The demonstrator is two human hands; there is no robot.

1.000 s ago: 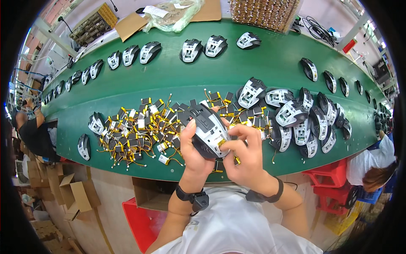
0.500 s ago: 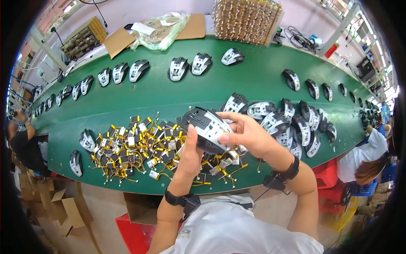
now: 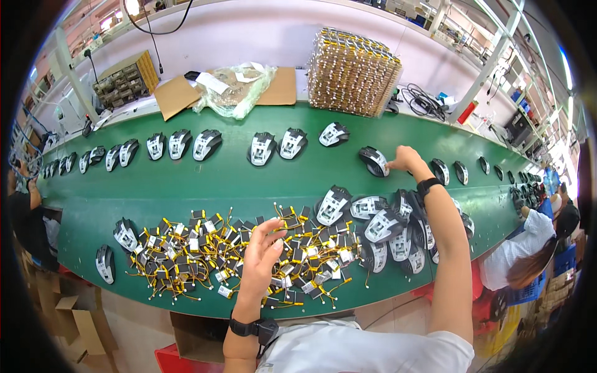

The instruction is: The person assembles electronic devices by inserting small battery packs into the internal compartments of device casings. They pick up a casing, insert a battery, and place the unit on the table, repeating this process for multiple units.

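Note:
My right hand is stretched out over the far part of the green bench, its fingers closed at the right end of a grey-and-black computer mouse, its casing partly open. My left hand hovers above a heap of small batteries with yellow tape, wires and white plugs. It is empty, with fingers loosely bent and apart. Several more mice lie piled right of the heap, partly hidden by my right forearm. Two mice, one pale-topped and one darker, lie left of it.
A row of mice runs along the green bench. Behind stand a tall stack of battery trays, cardboard with clear plastic wrap, and coiled cables. People sit at both ends; a red stool is below.
The mouse both my hands held has been carried by my right hand to the far row on the bench. My left hand has let go and stays over the batteries. The view has tilted upward.

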